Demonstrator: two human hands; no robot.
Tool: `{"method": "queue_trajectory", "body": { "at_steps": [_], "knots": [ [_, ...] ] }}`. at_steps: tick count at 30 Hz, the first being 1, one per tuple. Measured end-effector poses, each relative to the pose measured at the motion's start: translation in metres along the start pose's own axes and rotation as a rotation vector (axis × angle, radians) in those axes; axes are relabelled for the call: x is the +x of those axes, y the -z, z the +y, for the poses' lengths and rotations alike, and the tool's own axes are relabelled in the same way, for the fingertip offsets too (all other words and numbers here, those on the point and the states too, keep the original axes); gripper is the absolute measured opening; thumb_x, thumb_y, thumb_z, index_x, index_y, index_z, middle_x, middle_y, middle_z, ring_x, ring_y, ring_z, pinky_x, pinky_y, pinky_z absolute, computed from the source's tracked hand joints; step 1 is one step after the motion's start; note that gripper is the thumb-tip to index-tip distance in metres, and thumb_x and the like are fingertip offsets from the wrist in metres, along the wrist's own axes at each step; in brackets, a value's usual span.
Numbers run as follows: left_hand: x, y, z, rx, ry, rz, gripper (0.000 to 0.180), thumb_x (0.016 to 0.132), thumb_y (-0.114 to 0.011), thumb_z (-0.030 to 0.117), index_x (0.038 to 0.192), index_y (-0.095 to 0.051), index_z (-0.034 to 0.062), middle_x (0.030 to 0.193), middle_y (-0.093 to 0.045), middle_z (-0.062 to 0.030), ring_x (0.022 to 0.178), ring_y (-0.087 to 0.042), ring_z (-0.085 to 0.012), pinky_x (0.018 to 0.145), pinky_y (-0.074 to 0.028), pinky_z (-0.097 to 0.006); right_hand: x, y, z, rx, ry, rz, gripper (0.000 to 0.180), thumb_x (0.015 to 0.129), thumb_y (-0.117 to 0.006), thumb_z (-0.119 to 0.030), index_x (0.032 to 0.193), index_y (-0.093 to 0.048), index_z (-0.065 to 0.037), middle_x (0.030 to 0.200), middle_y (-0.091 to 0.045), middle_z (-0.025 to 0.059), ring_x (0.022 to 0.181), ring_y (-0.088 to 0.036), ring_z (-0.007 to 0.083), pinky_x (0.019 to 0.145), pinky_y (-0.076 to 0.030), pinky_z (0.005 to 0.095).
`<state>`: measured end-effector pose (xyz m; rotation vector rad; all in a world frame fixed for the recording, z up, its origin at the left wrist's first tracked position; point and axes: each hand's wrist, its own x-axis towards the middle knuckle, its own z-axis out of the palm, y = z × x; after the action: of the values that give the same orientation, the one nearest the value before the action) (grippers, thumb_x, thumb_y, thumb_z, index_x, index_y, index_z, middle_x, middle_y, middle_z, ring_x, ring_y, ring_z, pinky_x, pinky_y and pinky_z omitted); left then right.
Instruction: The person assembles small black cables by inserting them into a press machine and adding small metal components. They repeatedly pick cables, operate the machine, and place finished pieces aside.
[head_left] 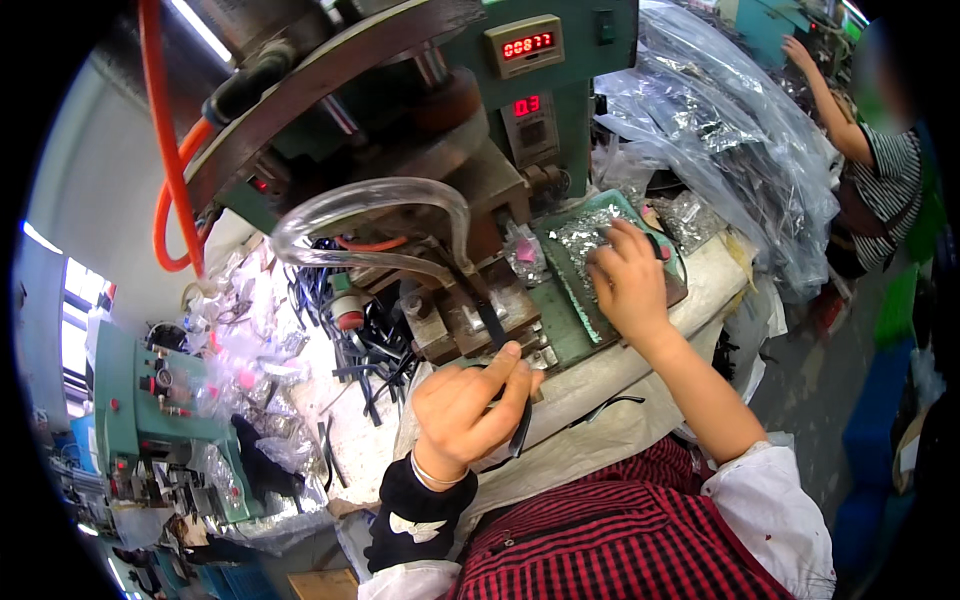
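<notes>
My left hand (468, 405) pinches a thin black strip (492, 322) that runs up onto the metal fixture (470, 300) of the green press machine (520, 110). My right hand (628, 280) rests palm down on a green tray (575, 300) at the right of the fixture, its fingers in a pile of small shiny metal parts (580, 232). Whether those fingers grip a part I cannot tell. A clear curved tube (380, 200) arcs over the fixture.
Loose black strips (375, 350) and small plastic bags (250, 350) lie to the left. A big clear plastic bag (730, 130) stands at the right. Another person in a striped top (885, 170) works at the far right. A second green machine (140, 400) is at lower left.
</notes>
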<state>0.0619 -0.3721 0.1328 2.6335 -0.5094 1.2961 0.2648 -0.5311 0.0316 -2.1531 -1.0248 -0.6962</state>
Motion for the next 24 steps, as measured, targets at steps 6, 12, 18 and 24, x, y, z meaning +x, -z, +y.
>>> {"method": "queue_trajectory", "body": {
  "at_steps": [6,12,18,24],
  "knots": [
    [-0.023,0.002,0.027,-0.074,0.305,0.080,0.031,0.074,-0.079,-0.002,0.103,-0.074,0.0054,0.106,-0.076,-0.0152,0.068,-0.067,-0.0186,0.056,-0.048,-0.027,0.019,-0.010,0.000,-0.229,-0.015,-0.150,0.021,0.078,-0.071,-0.011,0.096,-0.064,-0.003,0.129,-0.061,0.0162,0.132,-0.051,0.0331,0.083,-0.053,0.0470],
    [-0.065,0.072,0.028,0.334,0.469,0.116,0.017,0.079,-0.074,-0.006,0.095,-0.073,-0.0005,0.093,-0.074,-0.0148,0.074,-0.068,-0.0237,0.065,-0.053,-0.031,0.016,0.010,0.002,-0.039,-0.060,-0.007,0.011,0.080,-0.069,-0.004,0.091,-0.067,-0.004,0.094,-0.070,0.0125,0.092,-0.067,0.0331,0.077,-0.053,0.0429],
    [-0.073,0.083,-0.071,0.491,0.661,-0.045,0.009,0.079,-0.074,0.000,0.087,-0.073,0.0036,0.091,-0.071,-0.0085,0.085,-0.064,-0.0292,0.076,-0.048,-0.037,0.018,0.007,0.004,0.009,-0.061,0.135,0.008,0.085,-0.068,-0.004,0.093,-0.069,-0.004,0.088,-0.070,0.0126,0.083,-0.066,0.0332,0.073,-0.052,0.0422],
    [-0.189,0.032,-0.128,0.578,0.732,-0.304,0.010,0.070,-0.067,0.001,0.079,-0.064,0.0052,0.089,-0.057,-0.0113,0.087,-0.057,-0.0339,0.075,-0.046,-0.045,0.000,0.028,-0.006,0.153,-0.368,0.072,0.006,0.084,-0.074,-0.006,0.088,-0.070,-0.004,0.086,-0.070,0.0096,0.079,-0.066,0.0282,0.072,-0.051,0.0382]
  ]
}}
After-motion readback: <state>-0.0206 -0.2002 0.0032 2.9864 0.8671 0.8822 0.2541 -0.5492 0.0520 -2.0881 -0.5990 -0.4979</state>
